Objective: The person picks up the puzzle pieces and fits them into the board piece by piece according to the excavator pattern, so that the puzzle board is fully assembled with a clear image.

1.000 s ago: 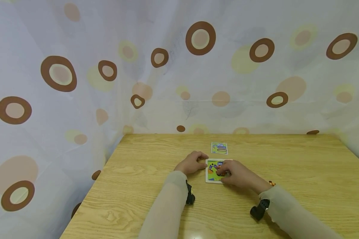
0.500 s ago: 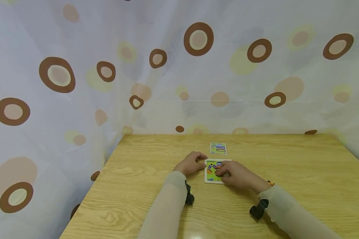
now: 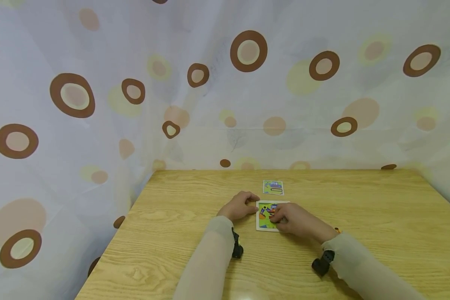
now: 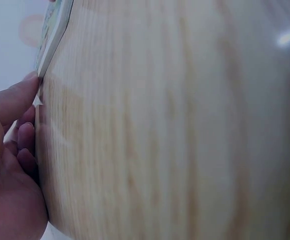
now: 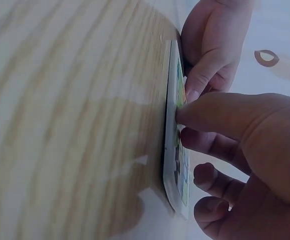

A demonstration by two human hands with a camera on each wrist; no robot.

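Note:
A small white-framed puzzle board (image 3: 257, 221) lies flat on the table, showing a bright green, blue and orange picture. My left hand (image 3: 241, 206) rests on the table at the board's left side; its thumb (image 4: 22, 95) touches the frame's edge. Over the board's right half is my right hand (image 3: 298, 219), thumb and forefinger close together at the picture. They pinch what seems to be a puzzle piece, mostly hidden by the fingers. In the right wrist view, the other fingers (image 5: 212, 182) curl above the board.
Just behind the board lies a picture card (image 3: 273, 187) with a purple vehicle on green. The wooden table (image 3: 180, 196) meets a patterned curtain (image 3: 217, 100) at the back and left. Both forearms wear black wrist cameras.
The head view has shifted slightly. My right fingertips have moved very little over the picture, and the left hand stays at the board's edge.

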